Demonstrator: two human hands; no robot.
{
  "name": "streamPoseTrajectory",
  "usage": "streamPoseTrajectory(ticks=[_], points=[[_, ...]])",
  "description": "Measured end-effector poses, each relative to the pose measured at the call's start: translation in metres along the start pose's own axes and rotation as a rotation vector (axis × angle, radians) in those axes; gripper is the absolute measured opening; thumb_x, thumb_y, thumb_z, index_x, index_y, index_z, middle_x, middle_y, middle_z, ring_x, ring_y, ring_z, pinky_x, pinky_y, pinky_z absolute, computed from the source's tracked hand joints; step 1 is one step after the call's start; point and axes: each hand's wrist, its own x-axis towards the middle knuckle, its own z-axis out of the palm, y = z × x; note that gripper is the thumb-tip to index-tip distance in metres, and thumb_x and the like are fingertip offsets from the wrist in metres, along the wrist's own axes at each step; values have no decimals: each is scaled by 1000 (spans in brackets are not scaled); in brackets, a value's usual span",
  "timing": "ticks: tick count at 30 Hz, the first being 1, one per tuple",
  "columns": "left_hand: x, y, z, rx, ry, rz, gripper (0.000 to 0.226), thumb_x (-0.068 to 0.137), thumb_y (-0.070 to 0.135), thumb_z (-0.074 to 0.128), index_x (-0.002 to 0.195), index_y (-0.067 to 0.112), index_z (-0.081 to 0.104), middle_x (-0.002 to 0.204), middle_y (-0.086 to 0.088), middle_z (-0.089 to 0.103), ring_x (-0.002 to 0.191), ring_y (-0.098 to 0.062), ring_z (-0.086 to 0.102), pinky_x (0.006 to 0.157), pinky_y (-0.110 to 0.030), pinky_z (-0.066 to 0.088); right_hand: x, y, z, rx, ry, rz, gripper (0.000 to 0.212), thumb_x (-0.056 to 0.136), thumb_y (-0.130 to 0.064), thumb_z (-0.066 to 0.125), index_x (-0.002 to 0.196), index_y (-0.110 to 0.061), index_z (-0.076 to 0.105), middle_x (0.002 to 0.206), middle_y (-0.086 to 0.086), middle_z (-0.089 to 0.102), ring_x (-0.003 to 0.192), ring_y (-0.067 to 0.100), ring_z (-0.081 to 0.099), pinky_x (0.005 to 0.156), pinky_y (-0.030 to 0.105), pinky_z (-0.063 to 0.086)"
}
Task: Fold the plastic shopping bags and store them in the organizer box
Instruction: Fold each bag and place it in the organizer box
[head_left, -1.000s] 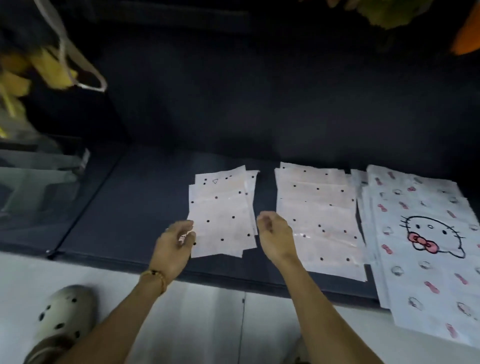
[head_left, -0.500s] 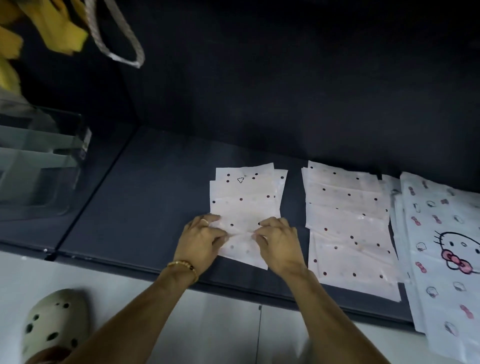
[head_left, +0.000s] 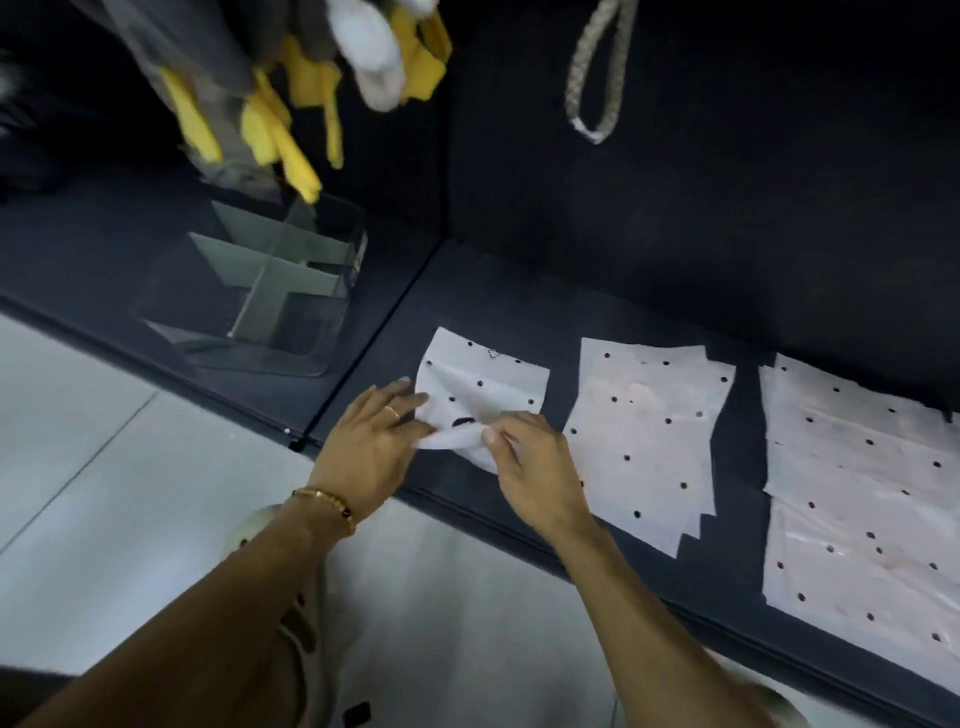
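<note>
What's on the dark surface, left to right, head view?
Clear organizer box → dotted bag being folded, held by left hand and right hand → small stack of dotted bags → larger stack of dotted bags.

Dark matte worktop (head_left: 519, 312) backed by a dark wall (head_left: 727, 182) at 12 o'clock; pale tiled floor (head_left: 104, 493) from 6 to 9 o'clock; dim lighting.
</note>
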Motion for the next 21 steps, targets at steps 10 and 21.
streamPoseTrajectory(ticks=[10, 21], points=[[-18, -15, 14, -326, -183, -286, 20, 98, 28, 43, 104, 15, 58, 99, -6, 61, 91, -29, 58, 79, -37, 47, 12, 18, 11, -367, -348, -26, 77, 81, -46, 65, 148, -29, 31, 153, -11, 33, 143, 10, 25, 117, 35, 20], [2, -23, 22, -711, -135, -651, 14, 91, 18, 63, 102, 10, 68, 87, 2, 69, 80, -18, 64, 73, -24, 52, 22, 29, 4, 187, -103, 389, 9, 85, -34, 66, 82, -25, 66, 75, -19, 69, 71, 1, 64, 61, 21, 50]])
